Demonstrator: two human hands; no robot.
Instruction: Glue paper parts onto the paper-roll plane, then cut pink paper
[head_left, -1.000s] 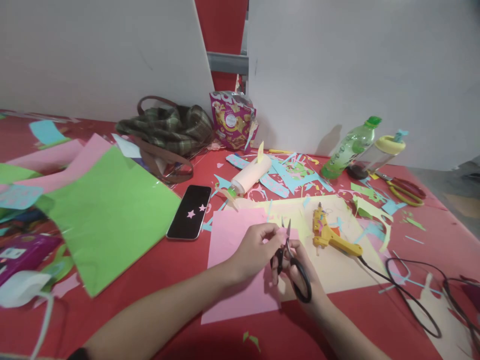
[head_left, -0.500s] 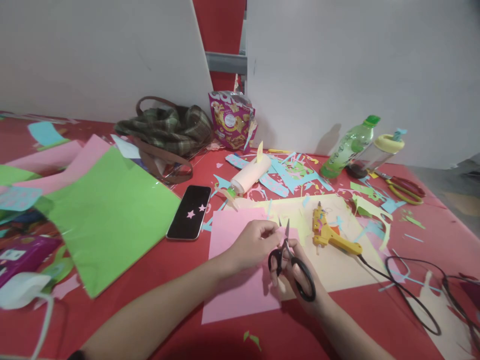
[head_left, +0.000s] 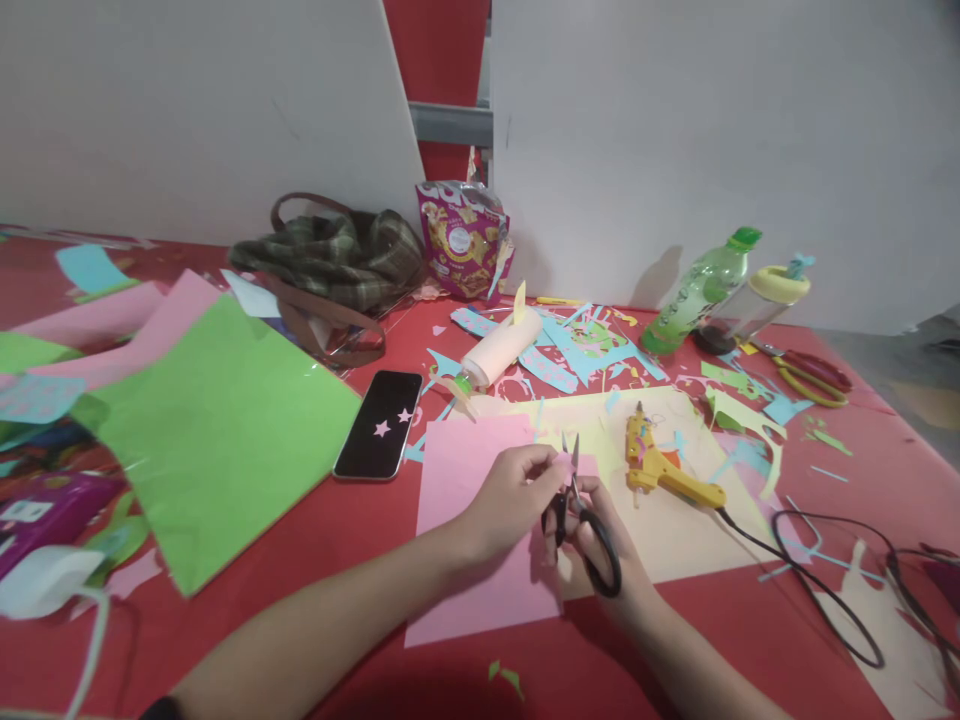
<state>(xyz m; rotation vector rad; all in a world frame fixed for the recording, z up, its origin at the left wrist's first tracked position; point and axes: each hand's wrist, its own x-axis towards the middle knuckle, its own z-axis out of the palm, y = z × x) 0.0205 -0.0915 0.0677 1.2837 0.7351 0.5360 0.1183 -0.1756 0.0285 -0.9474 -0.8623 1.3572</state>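
Note:
My right hand (head_left: 611,540) is wrapped round the black-handled scissors (head_left: 604,553), its fingers in the loops, with the blades pointing away from me and slightly apart. My left hand (head_left: 517,495) pinches a small piece of pink paper (head_left: 561,466) right at the blades; fingers hide most of it. Below both hands lies a sheet of pink paper (head_left: 457,590), overlapping a cream sheet (head_left: 679,550). Two small pink paper stars (head_left: 382,429) rest on the black phone (head_left: 367,450) to the left.
A yellow glue gun (head_left: 675,482) with a black cord lies right of my hands. Beyond are a paper-wrapped bottle (head_left: 501,350), a snack bag (head_left: 461,240), a plaid bag (head_left: 352,260) and a green bottle (head_left: 697,295). Green sheets (head_left: 225,430) lie left; paper scraps are scattered about.
The scissor blades have drawn closer together and the handle loops have come nearer each other. My left hand stays almost in place, still pinching the small pink piece.

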